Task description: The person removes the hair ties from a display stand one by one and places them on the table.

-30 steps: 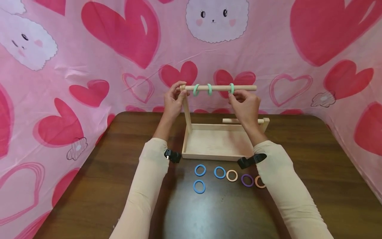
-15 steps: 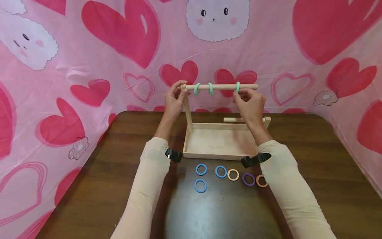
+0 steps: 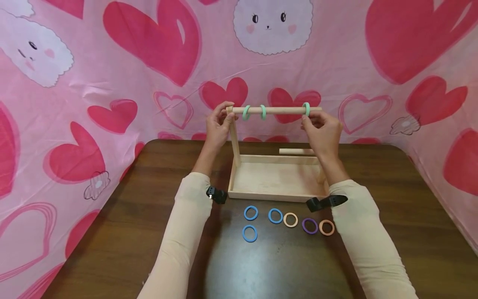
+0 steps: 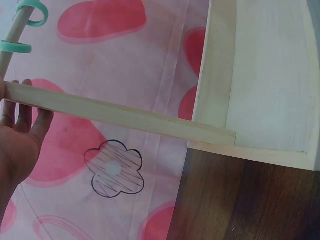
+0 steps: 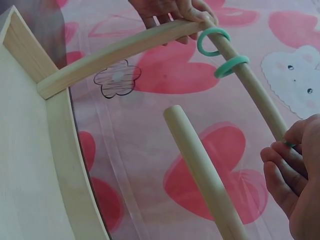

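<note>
Two green rings (image 3: pixel 264 112) circle the bar (image 3: pixel 284 110) at left; right hand (image 3: pixel 324 132) pinches a third ring (image 3: pixel 308 109), left hand (image 3: pixel 218 125) grips the post (image 3: pixel 234 139)

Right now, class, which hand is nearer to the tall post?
Left. The left hand grips the tall post at its top; the right hand is away from it, pinching a green ring near the free end of the upper rod.

Third green ring (image 5: pixel 289 144) mostly hidden by right grip (image 5: pixel 306 182), lower dowel (image 5: pixel 204 172) cut off, in right-wrist view.
</note>
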A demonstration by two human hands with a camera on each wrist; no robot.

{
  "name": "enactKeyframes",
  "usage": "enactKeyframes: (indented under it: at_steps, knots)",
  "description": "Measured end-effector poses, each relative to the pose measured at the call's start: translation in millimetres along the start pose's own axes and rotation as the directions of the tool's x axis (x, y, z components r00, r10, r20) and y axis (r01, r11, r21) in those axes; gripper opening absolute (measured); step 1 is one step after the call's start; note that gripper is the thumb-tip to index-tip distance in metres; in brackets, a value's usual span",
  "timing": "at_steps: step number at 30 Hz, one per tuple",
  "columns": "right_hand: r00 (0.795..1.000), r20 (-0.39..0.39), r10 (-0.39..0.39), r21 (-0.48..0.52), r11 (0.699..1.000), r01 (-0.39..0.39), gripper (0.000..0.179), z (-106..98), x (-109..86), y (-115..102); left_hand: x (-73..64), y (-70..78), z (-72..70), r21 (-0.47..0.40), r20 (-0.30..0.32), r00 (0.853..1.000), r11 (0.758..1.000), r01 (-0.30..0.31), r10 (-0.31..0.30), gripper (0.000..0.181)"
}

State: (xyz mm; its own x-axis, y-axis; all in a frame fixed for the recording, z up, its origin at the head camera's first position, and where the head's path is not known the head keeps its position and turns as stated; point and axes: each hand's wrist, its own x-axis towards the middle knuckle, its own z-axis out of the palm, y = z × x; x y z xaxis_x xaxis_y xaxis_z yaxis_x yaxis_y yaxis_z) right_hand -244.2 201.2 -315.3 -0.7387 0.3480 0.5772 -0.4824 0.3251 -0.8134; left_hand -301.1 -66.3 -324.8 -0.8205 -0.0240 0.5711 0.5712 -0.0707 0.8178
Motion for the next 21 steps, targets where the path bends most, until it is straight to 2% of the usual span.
enactKeyframes:
  at_steps: [14, 21]
  knots:
    - [0.999, -0.019, 0.040, 0.029, 0.999, -0.040, 0.021, -14.3, 4.6, 2.2, 1.2, -2.8, 6.9, 0.000, 0.003, 0.999, 0.999, -0.037, 0.037, 0.028]
    - [0.996, -0.035, 0.085, 0.013, 0.996, -0.085, 0.024, -22.6, 7.7, 2.6, 1.5, -2.3, 8.1, 0.006, 0.010, 1.000, 1.000, -0.029, 0.029, 0.028]
